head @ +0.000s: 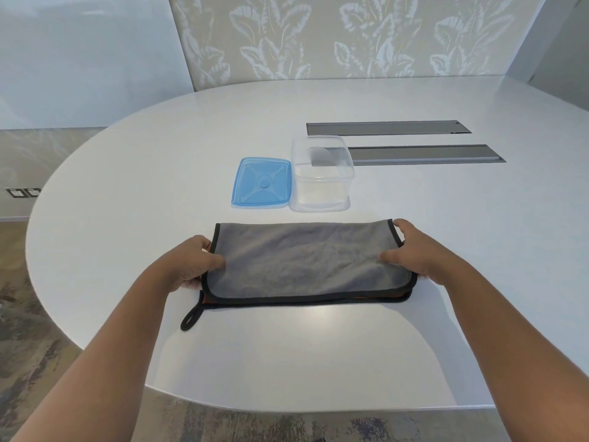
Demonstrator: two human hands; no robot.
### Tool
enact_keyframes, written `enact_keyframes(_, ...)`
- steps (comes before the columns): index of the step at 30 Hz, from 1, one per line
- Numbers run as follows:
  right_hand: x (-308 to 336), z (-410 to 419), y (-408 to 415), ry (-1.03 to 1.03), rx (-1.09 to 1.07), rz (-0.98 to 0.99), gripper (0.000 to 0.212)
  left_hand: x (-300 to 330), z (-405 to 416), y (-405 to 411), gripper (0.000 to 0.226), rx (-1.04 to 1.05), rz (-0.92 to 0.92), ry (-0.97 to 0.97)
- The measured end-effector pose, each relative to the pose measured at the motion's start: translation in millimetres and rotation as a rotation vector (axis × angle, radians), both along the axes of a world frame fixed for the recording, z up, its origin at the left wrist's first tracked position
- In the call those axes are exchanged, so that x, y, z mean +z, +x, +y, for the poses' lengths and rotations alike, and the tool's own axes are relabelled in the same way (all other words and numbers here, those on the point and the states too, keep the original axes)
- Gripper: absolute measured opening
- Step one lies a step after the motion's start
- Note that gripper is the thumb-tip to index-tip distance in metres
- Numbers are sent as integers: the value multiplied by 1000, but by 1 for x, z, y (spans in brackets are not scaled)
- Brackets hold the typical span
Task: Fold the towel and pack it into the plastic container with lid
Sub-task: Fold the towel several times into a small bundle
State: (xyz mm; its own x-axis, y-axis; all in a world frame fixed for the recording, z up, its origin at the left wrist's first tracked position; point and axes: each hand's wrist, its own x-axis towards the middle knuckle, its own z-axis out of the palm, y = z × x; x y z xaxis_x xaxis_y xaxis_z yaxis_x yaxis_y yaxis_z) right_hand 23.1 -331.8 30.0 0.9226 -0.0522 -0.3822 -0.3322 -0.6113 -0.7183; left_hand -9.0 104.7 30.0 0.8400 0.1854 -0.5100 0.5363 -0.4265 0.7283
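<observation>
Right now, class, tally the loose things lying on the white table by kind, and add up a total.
Grey towel, folded once, held at both ends by left hand and right hand: 1
Clear plastic container, open: 1
Blue lid, lying beside the container: 1
Total: 3

The bench (pixel 127 173) is bare across the left of the frame, along the lower edge below the towel (pixel 306 260), and over the whole right side, so a hand can pass there unhindered. In the centre, the blue lid (pixel 262 182) and the clear container (pixel 322 177) stand side by side, touching, just above the towel with only a narrow strip of bench between. Two recessed grey panels (pixel 424 154) lie flush at upper right, behind the container.
</observation>
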Motion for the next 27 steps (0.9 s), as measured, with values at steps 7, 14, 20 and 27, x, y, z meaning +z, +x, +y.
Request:
enact_keyframes(7,5,23,-3,-724,127,-208,75,-1,-11,-6,47,-26,-73,177)
enact_keyframes(14,-35,65,-23,-681,365,-368,75,-12,-14,-4,27,-68,-150,331)
enact_keyframes(20,-50,63,-26,-690,380,-347,86,-21,-7,-5,24,-112,-152,488)
enact_keyframes(27,-51,72,-18,-649,467,-376,102,-15,-7,7,32,-125,-198,547)
